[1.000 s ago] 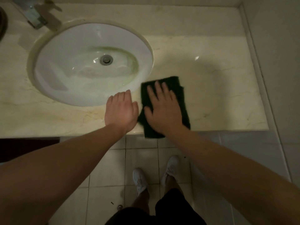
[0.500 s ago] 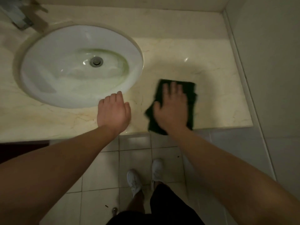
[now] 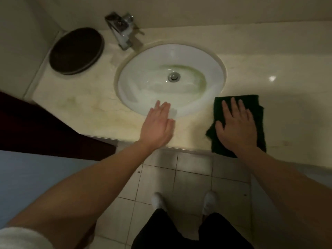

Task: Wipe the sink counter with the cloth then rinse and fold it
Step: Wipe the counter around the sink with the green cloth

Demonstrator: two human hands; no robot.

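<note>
The dark green cloth (image 3: 255,112) lies on the sink counter (image 3: 296,108) at about four o'clock from the basin (image 3: 172,79), its near end lapping over the counter's front edge. Our right hand (image 3: 237,126) rests flat on top of it, fingers (image 3: 235,106) spread wide and pointing toward twelve o'clock, pressing down, not gripping. Our left hand (image 3: 158,124) sits at the basin's six o'clock, open and flat with fingers close together, holding nothing; whether it touches the rim or hovers just above it we cannot tell, since it is blurred.

We judge the wiping to be under way. To do it well we should keep the palm weight even across the cloth, draw it in overlapping passes, and pull the overhanging end back onto the stone so it does not slip off. The yellowish staining at the basin's seven o'clock looks worth a pass.

The dim light hides much: the cloth's folds and how many layers it has are hard to read. The faucet (image 3: 122,31) at eleven o'clock is smeared, and what the round dark object (image 3: 77,51) at ten o'clock is stays unclear. The counter's right end is cut off.
</note>
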